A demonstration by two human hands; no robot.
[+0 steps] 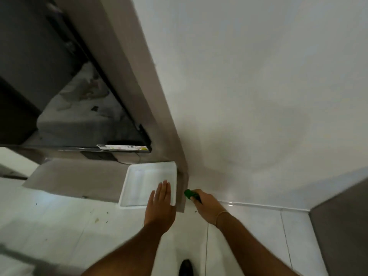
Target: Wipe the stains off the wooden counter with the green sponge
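Note:
The green sponge [190,194] is gripped in my right hand [207,206], held just right of the counter's end near the wall. The wooden counter [79,177] is a grey-brown shelf below a television. My left hand [160,204] is flat with fingers together, its fingertips over the near right corner of a white tray [137,182] that lies on the counter's right end and overhangs its front edge. The picture is too blurred for me to make out stains on the counter.
A dark television screen [75,108] hangs over the counter, mounted on a grey-brown wall panel [139,86]. White wall lies to the right, and a grey-brown block [342,226] stands at far right. The white tiled floor [59,226] has small specks. A dark shoe [185,267] shows below.

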